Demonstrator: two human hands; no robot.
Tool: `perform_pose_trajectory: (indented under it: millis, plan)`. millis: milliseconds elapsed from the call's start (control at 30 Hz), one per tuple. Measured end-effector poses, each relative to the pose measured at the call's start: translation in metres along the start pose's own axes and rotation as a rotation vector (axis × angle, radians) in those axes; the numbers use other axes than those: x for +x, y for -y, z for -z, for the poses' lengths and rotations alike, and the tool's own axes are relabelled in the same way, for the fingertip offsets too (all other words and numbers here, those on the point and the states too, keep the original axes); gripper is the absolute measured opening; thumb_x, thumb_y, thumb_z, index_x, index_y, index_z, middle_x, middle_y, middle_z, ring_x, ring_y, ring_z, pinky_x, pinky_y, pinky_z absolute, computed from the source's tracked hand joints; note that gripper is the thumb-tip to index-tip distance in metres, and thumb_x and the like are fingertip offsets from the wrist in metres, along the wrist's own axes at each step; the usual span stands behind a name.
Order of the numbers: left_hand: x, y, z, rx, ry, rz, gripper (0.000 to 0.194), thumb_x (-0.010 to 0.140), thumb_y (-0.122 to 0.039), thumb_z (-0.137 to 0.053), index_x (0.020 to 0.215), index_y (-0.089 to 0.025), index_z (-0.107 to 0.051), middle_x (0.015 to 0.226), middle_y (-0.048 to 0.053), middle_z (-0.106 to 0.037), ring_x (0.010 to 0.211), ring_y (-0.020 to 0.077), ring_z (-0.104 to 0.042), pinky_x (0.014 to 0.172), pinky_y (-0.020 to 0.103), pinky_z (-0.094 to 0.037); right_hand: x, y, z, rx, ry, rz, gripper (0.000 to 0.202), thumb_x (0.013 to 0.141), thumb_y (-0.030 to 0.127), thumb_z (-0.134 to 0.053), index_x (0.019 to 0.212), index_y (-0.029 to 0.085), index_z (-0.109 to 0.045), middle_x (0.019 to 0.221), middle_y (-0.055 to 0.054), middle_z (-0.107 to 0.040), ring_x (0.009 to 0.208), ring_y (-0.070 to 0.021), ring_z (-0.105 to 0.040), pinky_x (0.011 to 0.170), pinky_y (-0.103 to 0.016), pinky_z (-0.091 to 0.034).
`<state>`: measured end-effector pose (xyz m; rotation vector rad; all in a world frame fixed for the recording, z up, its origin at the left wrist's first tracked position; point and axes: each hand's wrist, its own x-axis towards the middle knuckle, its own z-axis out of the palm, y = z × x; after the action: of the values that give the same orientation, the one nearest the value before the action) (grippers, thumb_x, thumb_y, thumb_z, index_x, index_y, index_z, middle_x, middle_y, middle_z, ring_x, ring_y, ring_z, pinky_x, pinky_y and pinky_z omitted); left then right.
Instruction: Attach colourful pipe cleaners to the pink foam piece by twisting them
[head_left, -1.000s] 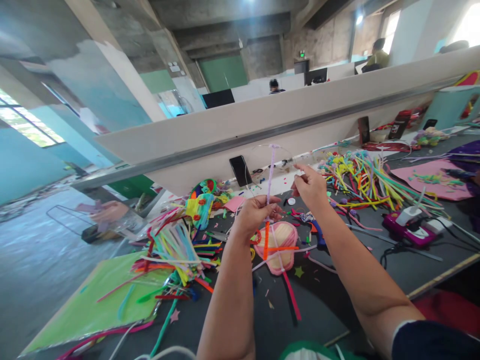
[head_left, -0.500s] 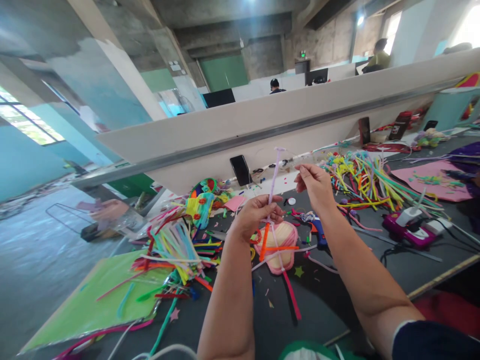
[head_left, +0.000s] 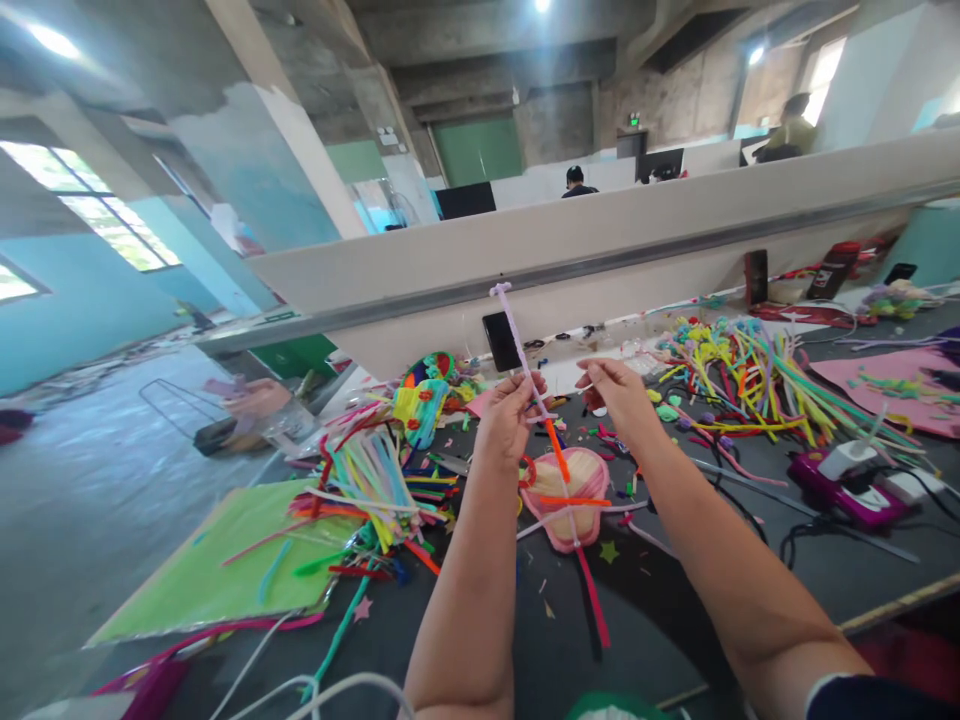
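Note:
My left hand (head_left: 510,415) is closed around a lilac pipe cleaner (head_left: 519,340), which stands up above the fingers and has a short crosspiece at its top. An orange pipe cleaner (head_left: 556,450) runs down from just below that hand onto a pink-and-cream fuzzy piece (head_left: 589,470) lying on the table. Across this piece lie a second orange strip and lilac strips, with a red-pink tail (head_left: 595,600) sticking out toward me. To the right, my right hand (head_left: 613,390) is held apart from the lilac stem, thumb and fingertips pinched; what they hold, if anything, is too small to make out.
Bundles of colored pipe cleaners (head_left: 375,470) lie left and others (head_left: 750,370) right. A green sheet (head_left: 202,570), a phone (head_left: 501,342) leaning on the low partition, and a purple power strip (head_left: 847,490) with cables surround the work. People sit beyond the partition.
The lilac stem has tilted leftward at its top. My right hand has come slightly lower, its fingers still pinched. The camera view has shifted, so the table appears further right.

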<state>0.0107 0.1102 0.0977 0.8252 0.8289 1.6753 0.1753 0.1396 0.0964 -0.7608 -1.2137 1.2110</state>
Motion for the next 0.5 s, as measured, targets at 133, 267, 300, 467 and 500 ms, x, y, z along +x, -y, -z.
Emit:
perform_pose_trajectory:
  millis: [133, 267, 300, 467, 500]
  plan:
    - [-0.002, -0.002, 0.0, 0.0, 0.013, -0.014, 0.023, 0.064, -0.023, -0.079, 0.081, -0.014, -0.067, 0.081, 0.001, -0.067, 0.079, 0.0126, -0.063, 0.073, 0.03, -0.056, -0.007, -0.008, -0.014, -0.068, 0.077, -0.021, 0.028, 0.078, 0.043, -0.06, 0.089, 0.019, -0.068, 0.076, -0.001, -0.066, 0.057, -0.0106, -0.056, 0.047, -0.022, -0.043]
    - [-0.004, -0.001, -0.003, 0.05, 0.051, 0.017, 0.024, 0.063, -0.026, -0.08, 0.08, -0.013, -0.068, 0.08, 0.003, -0.066, 0.073, 0.0133, -0.063, 0.06, 0.025, -0.054, -0.01, -0.009, -0.019, -0.023, 0.118, -0.049, 0.027, 0.076, 0.043, -0.061, 0.085, 0.019, -0.067, 0.067, 0.0, -0.065, 0.052, -0.0117, -0.054, 0.046, -0.023, -0.042]
    - [-0.004, 0.0, -0.003, 0.062, 0.059, 0.027, 0.026, 0.062, -0.027, -0.081, 0.08, -0.013, -0.069, 0.08, 0.003, -0.066, 0.071, 0.0132, -0.063, 0.058, 0.025, -0.053, -0.011, -0.008, -0.018, -0.022, 0.119, -0.051, 0.026, 0.076, 0.043, -0.061, 0.084, 0.018, -0.067, 0.064, 0.001, -0.064, 0.05, -0.0115, -0.053, 0.045, -0.023, -0.041]
    - [-0.005, 0.001, -0.001, 0.137, 0.108, 0.07, 0.031, 0.061, -0.031, -0.082, 0.084, -0.012, -0.071, 0.069, 0.002, -0.064, 0.063, 0.0131, -0.062, 0.057, 0.025, -0.051, -0.009, -0.01, -0.016, -0.031, 0.115, -0.017, 0.022, 0.077, 0.039, -0.061, 0.078, 0.018, -0.066, 0.06, 0.002, -0.06, 0.046, -0.0093, -0.049, 0.044, -0.022, -0.039]
    - [-0.005, 0.001, -0.001, 0.155, 0.116, 0.072, 0.031, 0.061, -0.032, -0.082, 0.083, -0.012, -0.071, 0.067, 0.002, -0.064, 0.061, 0.0124, -0.061, 0.057, 0.024, -0.051, -0.009, -0.011, -0.016, -0.033, 0.113, -0.005, 0.021, 0.078, 0.038, -0.06, 0.077, 0.018, -0.065, 0.06, 0.002, -0.06, 0.046, -0.0091, -0.049, 0.044, -0.022, -0.039]
